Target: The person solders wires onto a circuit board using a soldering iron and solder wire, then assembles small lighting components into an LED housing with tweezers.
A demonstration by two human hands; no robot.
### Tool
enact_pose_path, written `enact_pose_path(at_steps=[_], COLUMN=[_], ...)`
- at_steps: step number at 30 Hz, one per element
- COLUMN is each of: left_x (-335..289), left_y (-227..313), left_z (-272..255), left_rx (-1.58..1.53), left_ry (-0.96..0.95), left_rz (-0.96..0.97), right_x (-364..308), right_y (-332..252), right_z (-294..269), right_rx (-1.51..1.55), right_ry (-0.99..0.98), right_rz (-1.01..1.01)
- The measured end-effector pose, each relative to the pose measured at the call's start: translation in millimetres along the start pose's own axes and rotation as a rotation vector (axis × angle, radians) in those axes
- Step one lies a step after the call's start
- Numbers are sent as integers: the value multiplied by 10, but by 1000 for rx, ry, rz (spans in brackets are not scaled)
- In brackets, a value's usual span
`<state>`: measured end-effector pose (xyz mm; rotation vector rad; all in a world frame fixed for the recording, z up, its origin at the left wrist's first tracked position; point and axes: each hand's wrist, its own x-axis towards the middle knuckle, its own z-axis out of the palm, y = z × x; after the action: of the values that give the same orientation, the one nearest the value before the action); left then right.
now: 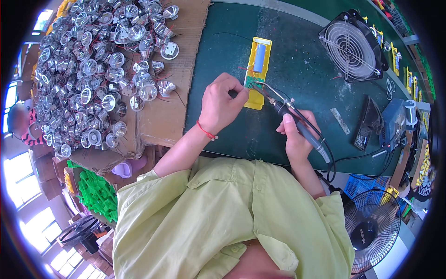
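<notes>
In front of me a yellow plastic housing (254, 100) lies on the green table. A blue cylindrical battery (259, 58) sits in its far half, and a small green circuit board (253, 82) is near its middle. My right hand (296, 139) is closed around the grey handle of a soldering iron (310, 134). The iron's tip and a thin curved metal tube beside it reach the circuit board. My left hand (222, 100) is at the housing's left edge, thumb and fingers pinched together. What they pinch is too small to make out. A red wire (246, 69) sticks out beside the battery.
Many silver reflector lamp cups (95, 74) with wires are heaped on cardboard (162, 116) at the left. A framed fan (349, 48) lies at the far right. Closer are a metal strip (340, 121), a black tray (368, 123), a blue box (393, 122) and a solder spool (410, 113).
</notes>
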<state>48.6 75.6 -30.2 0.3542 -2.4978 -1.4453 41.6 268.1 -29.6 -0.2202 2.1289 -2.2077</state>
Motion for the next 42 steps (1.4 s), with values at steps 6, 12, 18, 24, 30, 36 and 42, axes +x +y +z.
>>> enact_pose_path(at_steps=[6, 12, 18, 24, 30, 36, 42], left_x=[14, 42, 597, 1190, 1213, 534, 166], left_y=[3, 20, 113, 397, 312, 302, 109], left_z=[-8, -58, -497, -355, -163, -602, -623], left_rx=[-14, 65, 358, 1134, 1110, 1117, 247], left_ry=[-7, -75, -14, -433, -622, -816, -408], left_rz=[-30, -11, 300, 1246, 1232, 503, 452], right_x=[-7, -25, -44, -80, -179, -111, -50], right_y=[-44, -33, 7, -52, -56, -52, -123], right_z=[-92, -217, -489, -578, -612, -805, -674], right_rx=[93, 95, 45, 25, 2, -1, 21], right_ry=[124, 153, 267, 293, 349, 347, 342], right_rz=[-54, -60, -87, -72, -62, -96, -127])
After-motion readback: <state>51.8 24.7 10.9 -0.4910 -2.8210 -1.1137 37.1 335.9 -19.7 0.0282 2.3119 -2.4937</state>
